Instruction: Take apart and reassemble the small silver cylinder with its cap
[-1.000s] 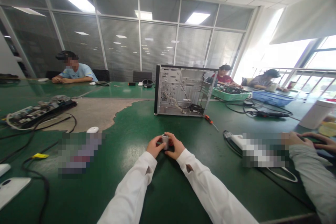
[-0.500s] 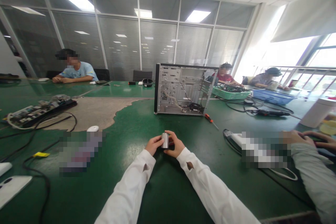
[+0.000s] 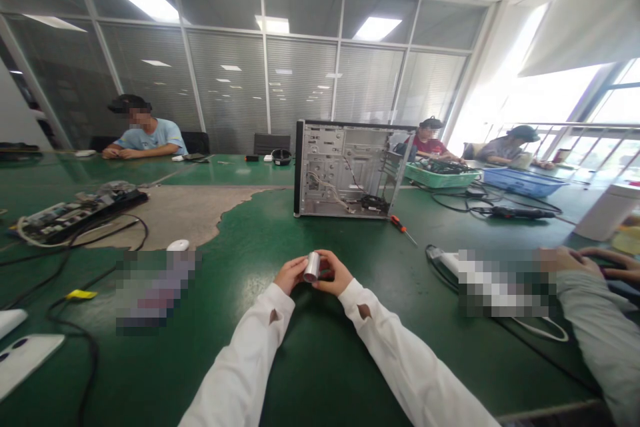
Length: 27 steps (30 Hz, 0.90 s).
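Observation:
Between my two hands is a small silvery metal cylinder [image 3: 313,267], tilted so that its near end, brownish inside the rim, faces me. My left hand [image 3: 291,274] grips it from the left with the thumb along its side. From the right, my right hand [image 3: 335,271] closes on it with thumb and fingers curled. Both hands are just above the green tabletop [image 3: 260,240]. Beyond them stands an open computer case [image 3: 345,170] with loose cables inside, and an orange-handled screwdriver [image 3: 399,224] lies by its near right corner.
To the left are a circuit assembly [image 3: 83,210] with black cables, a white mouse [image 3: 178,245] and a white phone [image 3: 30,360]. On the right lie a white power strip [image 3: 465,273], a green basket [image 3: 443,177], a blue basket [image 3: 525,181] and a neighbour's grey sleeve [image 3: 593,320]. Other people sit across the table.
The metal cylinder has tipped from nearly upright to slanted, and its near end now shows. My hands have turned it slightly and stay in about the same place.

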### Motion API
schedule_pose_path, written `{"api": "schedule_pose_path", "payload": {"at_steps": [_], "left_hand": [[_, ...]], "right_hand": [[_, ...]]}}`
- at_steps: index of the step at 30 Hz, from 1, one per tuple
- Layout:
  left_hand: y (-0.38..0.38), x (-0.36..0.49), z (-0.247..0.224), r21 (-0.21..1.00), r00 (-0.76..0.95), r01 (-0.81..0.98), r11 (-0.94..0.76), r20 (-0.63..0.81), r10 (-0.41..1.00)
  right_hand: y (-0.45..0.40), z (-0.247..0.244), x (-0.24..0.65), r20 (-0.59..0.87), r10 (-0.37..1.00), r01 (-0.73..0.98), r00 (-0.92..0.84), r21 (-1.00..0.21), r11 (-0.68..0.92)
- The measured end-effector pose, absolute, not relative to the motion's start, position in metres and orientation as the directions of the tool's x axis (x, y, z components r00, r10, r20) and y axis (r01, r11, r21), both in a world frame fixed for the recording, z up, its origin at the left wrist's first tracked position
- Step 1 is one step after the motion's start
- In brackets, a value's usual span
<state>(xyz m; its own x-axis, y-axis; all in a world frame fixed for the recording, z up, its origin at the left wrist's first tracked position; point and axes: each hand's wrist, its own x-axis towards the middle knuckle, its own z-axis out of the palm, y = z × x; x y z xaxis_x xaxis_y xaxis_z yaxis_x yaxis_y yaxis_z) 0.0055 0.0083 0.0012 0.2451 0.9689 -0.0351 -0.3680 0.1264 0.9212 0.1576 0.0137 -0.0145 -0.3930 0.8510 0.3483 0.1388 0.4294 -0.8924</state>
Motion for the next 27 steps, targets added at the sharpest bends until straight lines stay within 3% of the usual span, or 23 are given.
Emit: {"api": "schedule_pose_path", "payload": {"at_steps": [13, 27], "left_hand": [[0.009, 0.005, 0.003, 0.922, 0.25, -0.365, 0.132, -0.039, 0.967], [0.011, 0.007, -0.001, 0.952, 0.298, -0.285, 0.116, -0.027, 0.954]], "right_hand": [[0.015, -0.018, 0.152, 0.276, 0.88, -0.128, -0.386, -0.961, 0.245], [0.013, -0.017, 0.146, 0.144, 0.923, -0.379, -0.356, -0.925, -0.002]]}}
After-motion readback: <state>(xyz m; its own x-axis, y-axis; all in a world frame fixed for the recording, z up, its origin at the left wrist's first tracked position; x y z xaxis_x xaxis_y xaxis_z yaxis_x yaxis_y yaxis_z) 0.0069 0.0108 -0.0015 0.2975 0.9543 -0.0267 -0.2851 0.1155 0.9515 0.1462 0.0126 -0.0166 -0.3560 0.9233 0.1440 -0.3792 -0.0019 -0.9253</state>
